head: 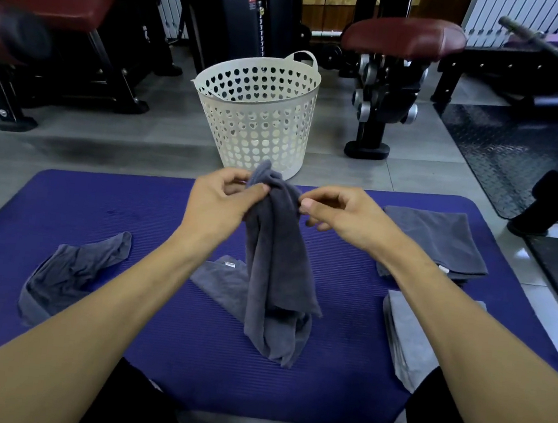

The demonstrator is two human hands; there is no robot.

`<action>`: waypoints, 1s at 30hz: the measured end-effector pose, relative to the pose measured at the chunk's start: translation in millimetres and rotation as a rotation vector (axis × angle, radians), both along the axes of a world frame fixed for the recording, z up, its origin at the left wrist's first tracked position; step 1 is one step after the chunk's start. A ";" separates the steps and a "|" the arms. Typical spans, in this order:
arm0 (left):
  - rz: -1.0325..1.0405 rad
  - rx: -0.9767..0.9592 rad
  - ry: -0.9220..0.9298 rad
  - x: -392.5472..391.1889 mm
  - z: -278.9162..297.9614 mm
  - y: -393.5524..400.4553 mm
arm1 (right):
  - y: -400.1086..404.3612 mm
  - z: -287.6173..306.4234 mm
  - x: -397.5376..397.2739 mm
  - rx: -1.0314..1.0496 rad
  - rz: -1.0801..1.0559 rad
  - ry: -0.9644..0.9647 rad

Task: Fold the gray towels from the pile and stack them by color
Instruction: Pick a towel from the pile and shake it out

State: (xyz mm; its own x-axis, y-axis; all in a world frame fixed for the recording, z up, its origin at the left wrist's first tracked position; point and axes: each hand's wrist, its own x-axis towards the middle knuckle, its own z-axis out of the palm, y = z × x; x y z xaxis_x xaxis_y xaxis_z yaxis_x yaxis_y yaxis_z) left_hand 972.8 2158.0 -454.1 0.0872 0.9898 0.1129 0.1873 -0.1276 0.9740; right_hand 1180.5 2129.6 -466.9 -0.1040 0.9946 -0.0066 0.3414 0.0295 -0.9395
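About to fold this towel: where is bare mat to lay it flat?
Bare mat lies far left, beyond the crumpled towel, and near centre, before the held towel. The right is crowded: dark stack, light stack.

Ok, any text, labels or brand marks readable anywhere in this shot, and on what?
None can be read.
Red and white sticker on the black machine column: too blurred.
White tag on the light gray towel: too small.
White tag on the dark folded stack: too small.
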 end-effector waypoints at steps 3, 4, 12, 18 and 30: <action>0.136 -0.061 -0.155 -8.6 6.3 7.3 | 1.4 -21.7 7.0 -0.138 0.056 -0.205; 0.160 -0.077 -0.189 -11.7 7.2 9.5 | 1.5 -29.0 5.4 -0.181 0.092 -0.269; 0.283 -0.215 -0.405 -29.2 3.6 18.5 | 4.1 -73.4 -21.1 -0.336 0.162 -0.528; 0.313 -0.274 -0.512 -39.1 -1.2 22.4 | 12.8 -89.1 -13.6 -0.389 0.134 -0.645; 0.273 -0.369 -0.139 -53.5 -21.9 30.0 | 25.9 -64.9 -16.2 -0.043 -0.329 -0.107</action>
State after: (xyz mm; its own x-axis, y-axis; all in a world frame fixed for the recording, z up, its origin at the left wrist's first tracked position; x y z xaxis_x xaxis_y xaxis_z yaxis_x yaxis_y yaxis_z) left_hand 919.2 2188.0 -476.0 -0.1729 0.9504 -0.2585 0.0302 0.2674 0.9631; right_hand 1164.2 2155.5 -531.9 0.2261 0.9731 -0.0431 0.4224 -0.1378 -0.8959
